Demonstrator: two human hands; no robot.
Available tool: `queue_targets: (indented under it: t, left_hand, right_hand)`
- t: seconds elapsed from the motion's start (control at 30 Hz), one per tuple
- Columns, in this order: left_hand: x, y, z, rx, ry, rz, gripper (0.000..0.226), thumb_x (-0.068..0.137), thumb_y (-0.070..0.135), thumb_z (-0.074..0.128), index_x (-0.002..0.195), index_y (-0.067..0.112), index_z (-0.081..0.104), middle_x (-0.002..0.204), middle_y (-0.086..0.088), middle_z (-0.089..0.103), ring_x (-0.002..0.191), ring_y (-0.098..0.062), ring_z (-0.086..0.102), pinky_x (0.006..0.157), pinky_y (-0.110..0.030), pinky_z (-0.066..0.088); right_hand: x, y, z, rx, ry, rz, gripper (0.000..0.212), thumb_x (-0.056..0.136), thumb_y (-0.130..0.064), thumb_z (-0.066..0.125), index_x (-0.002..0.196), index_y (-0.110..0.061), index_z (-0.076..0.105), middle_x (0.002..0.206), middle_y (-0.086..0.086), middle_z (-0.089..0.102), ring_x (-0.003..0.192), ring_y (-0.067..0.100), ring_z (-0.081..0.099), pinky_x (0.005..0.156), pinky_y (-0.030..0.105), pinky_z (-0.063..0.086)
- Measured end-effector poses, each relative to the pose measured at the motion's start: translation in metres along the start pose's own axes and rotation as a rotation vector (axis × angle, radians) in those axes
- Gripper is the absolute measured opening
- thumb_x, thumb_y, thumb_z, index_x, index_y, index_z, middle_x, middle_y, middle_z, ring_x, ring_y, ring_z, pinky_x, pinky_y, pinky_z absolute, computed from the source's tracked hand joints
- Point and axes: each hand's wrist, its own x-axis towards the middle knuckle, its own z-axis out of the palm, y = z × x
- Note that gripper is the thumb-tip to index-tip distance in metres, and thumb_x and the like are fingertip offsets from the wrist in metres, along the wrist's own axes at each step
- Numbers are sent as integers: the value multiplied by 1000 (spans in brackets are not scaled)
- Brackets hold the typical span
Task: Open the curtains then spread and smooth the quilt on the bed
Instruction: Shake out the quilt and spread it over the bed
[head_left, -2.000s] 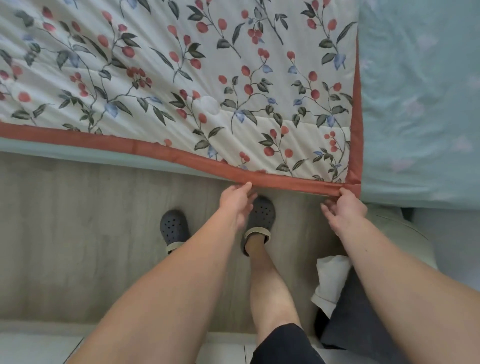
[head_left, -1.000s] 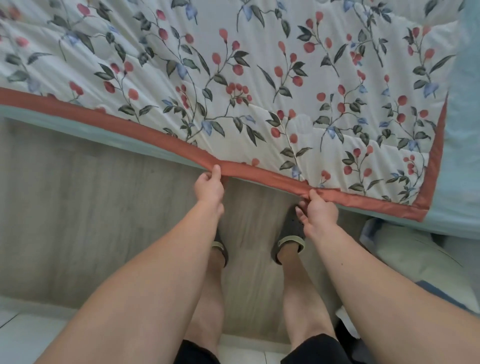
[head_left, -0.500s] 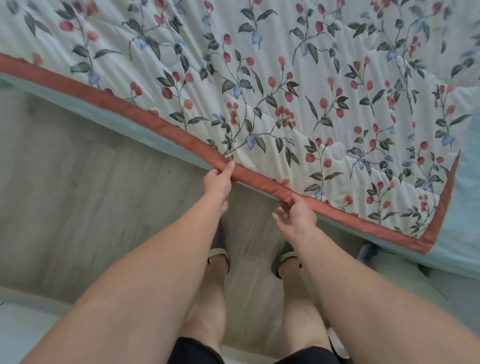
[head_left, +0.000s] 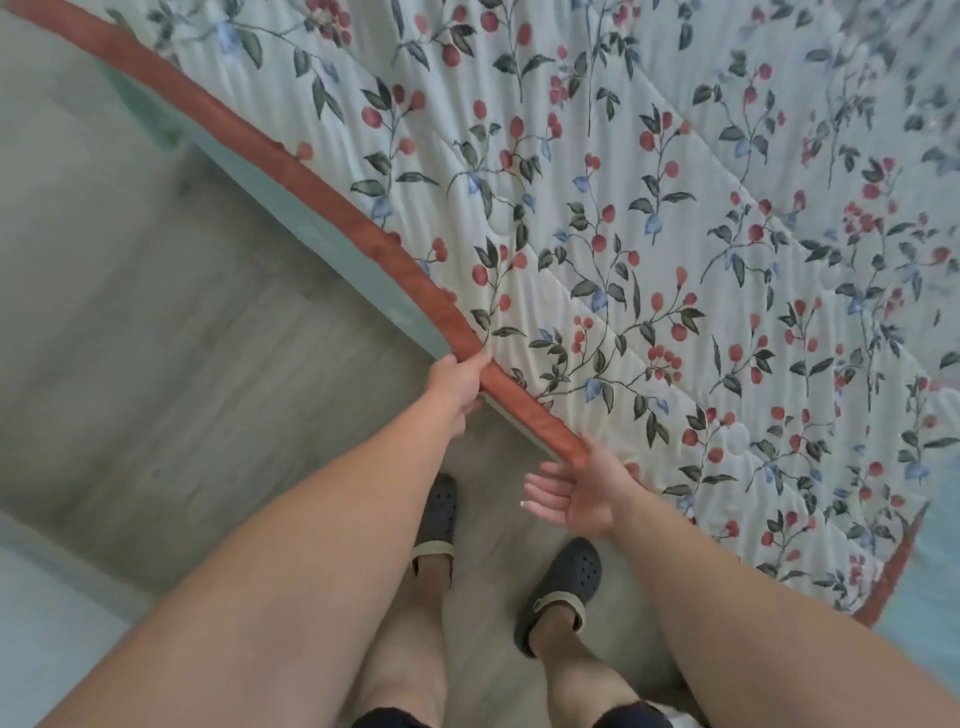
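A white quilt (head_left: 649, 218) printed with red berries and dark leaves lies spread over the bed, filling the upper right of the head view. Its rust-red border (head_left: 332, 202) runs diagonally along the bed's near edge. My left hand (head_left: 460, 382) pinches that border near the middle of the frame. My right hand (head_left: 576, 493) hovers just below the border, palm up and fingers spread, holding nothing. The quilt's near corner (head_left: 883, 587) shows at the right.
A pale green sheet (head_left: 332, 249) hangs beneath the quilt's edge. Grey wood-look floor (head_left: 156, 338) stretches to the left. My two feet in dark clogs (head_left: 561, 582) stand close to the bed side.
I have shifted left along the bed, sliding both hands along the border. My right hand, which pinched the border a second ago, has let go and opened. My left hand still grips it.
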Motion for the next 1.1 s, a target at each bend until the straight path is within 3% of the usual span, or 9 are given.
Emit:
queue_targets:
  t: [0.13,0.2,0.27,0.37,0.57,0.7,0.87,0.97,1.1]
  left_hand:
    - [5,61,-24,-350,35,132,26,100,32,69,120,15,66,119,-8,76,104,-23,73,98,-43,58]
    - [11,92,-38,-428,49,177,27,98,33,71,118,14,67,123,-12,75,110,-28,72,105,-47,54]
    - [15,117,-54,-480,63,215,26,99,32,70,120,15,67,119,-9,76,109,-28,73,101,-44,57]
    - [32,148,-79,-516,82,252,18,104,27,65,118,17,68,119,-9,76,107,-26,74,96,-41,60]
    - [49,135,-130,-415,282,148,10,104,18,64,94,18,68,104,-6,76,101,-27,71,89,-38,56]
    - [35,168,-140,-563,147,112,11,103,23,63,107,17,71,106,-5,77,101,-22,70,90,-35,56]
    - [36,258,-170,-641,31,170,50,103,52,56,92,6,74,85,-10,70,78,-22,68,95,-39,53]
    - [45,283,-195,-618,32,186,43,97,43,70,118,6,62,86,-23,68,73,-34,71,93,-54,60]
    - [61,277,-231,-606,135,189,17,96,23,75,109,19,65,107,-4,76,106,-30,72,94,-45,58]
  right_hand:
    - [-32,-17,82,-193,-81,-185,44,103,-46,59,103,-3,64,97,11,68,71,24,65,58,38,60]
    - [-46,-31,122,-464,97,-554,21,98,-34,59,92,-14,64,87,2,65,65,18,58,55,30,49]
    - [-55,-50,154,-794,308,-1008,24,98,-35,56,113,-21,69,110,-5,70,100,16,66,81,34,52]
    - [-51,-86,193,-1167,323,-1360,51,102,-37,54,151,-25,52,159,-1,46,148,21,38,124,42,31]
    - [-30,-108,222,-1826,320,-1242,77,94,-67,21,163,-34,23,178,5,0,163,33,-1,129,55,1]
    - [-49,-120,249,-1759,418,-1320,62,101,-54,44,158,-34,34,173,7,20,158,33,17,130,53,12]
    - [-61,-148,325,-1681,250,-1447,74,99,-47,53,166,-37,22,177,2,6,163,28,1,132,51,8]
    - [-56,-145,356,-1805,276,-1283,77,99,-50,49,166,-37,15,178,4,0,163,28,-4,131,54,8]
    - [-58,-135,354,-1924,345,-1103,78,102,-56,44,166,-40,2,178,3,-5,163,29,-8,131,56,7]
